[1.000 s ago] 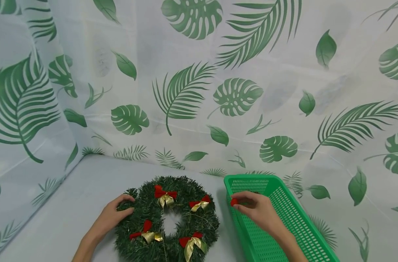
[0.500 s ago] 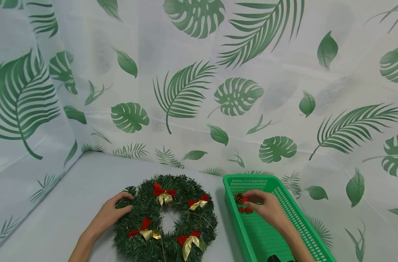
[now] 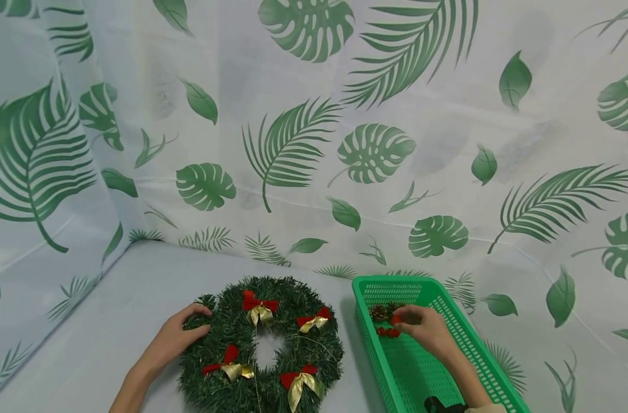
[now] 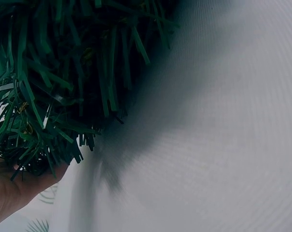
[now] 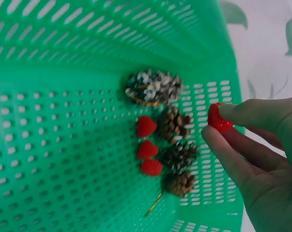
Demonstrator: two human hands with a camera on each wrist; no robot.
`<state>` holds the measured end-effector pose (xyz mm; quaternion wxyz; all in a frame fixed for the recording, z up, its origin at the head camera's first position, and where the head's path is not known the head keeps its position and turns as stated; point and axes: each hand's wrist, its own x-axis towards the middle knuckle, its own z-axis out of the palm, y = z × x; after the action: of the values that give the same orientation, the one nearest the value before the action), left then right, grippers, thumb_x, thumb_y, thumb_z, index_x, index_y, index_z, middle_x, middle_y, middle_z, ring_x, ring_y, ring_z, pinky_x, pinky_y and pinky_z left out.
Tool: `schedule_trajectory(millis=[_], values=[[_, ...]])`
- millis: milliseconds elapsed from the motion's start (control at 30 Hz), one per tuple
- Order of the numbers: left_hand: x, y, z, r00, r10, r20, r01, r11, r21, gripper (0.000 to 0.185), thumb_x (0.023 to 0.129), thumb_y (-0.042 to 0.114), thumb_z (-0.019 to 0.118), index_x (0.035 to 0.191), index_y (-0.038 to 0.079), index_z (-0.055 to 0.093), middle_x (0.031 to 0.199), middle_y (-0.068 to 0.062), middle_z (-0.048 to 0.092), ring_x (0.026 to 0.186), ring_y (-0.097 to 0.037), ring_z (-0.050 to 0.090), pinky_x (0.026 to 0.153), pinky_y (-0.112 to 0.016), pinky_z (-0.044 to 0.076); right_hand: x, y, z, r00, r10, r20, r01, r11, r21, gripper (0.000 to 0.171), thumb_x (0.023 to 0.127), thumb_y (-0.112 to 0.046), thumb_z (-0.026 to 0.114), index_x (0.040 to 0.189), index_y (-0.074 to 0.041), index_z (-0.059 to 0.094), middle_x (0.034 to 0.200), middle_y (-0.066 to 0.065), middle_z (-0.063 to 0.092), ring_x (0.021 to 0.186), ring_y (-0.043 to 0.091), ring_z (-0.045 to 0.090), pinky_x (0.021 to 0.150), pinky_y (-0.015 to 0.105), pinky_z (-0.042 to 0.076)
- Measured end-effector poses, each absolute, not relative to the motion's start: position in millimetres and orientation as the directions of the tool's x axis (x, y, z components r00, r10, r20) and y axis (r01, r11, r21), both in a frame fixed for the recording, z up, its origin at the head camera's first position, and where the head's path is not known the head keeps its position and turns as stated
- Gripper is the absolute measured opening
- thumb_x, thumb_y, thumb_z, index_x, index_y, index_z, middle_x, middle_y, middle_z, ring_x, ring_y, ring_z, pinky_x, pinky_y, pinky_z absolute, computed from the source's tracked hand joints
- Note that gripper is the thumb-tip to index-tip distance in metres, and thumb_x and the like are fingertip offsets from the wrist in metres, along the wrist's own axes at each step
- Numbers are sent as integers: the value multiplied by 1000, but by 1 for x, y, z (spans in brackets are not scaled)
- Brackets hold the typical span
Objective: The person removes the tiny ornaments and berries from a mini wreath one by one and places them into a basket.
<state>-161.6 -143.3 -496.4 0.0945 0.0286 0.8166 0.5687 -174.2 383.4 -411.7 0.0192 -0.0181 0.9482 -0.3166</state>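
A green tinsel wreath (image 3: 314,287) with several red and gold bows lies on the white table. My left hand (image 3: 177,338) grips its left edge between thumb and fingers; in the left wrist view part of that hand (image 4: 25,188) shows beneath the strands. My right hand (image 3: 425,330) is over the far end of a green plastic basket (image 3: 378,355). Its thumb and finger pinch a small red berry ornament (image 5: 220,117), clear in the right wrist view. Below lie three more red berries (image 5: 146,126) beside several pine cones (image 5: 173,124), some white-tipped.
The basket stands to the right of the wreath, with table surface (image 3: 348,344) between them. Behind both hangs a white curtain (image 3: 303,229) printed with green leaves. A thin gold tie (image 5: 154,204) lies near the pine cones.
My right hand, pinching the berry, has moved right from the basket's left rim to over its inside. Pine cones and red berries there have come into sight. My left hand stays on the wreath.
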Motion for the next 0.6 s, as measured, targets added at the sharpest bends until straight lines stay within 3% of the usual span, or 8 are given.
schedule_trajectory(millis=[267,600], values=[[-161,-144,-497,-978,154,-137,-74,360,930,39,100,28,68,131,7,59,151,-24,48,143,-50,39,100,-60,51,-182,397,-433,-999,5,-44,27,848,-529,24,89,-2,75,113,1,73,103,11,75,94,28,71,74,40,61],[-163,-143,-497,-980,152,-128,-66,358,931,38,100,27,68,131,7,59,151,-24,48,143,-50,40,99,-59,51,-194,412,-447,-999,-26,36,-40,893,-449,23,87,1,76,109,8,72,101,20,74,93,36,71,77,47,61]])
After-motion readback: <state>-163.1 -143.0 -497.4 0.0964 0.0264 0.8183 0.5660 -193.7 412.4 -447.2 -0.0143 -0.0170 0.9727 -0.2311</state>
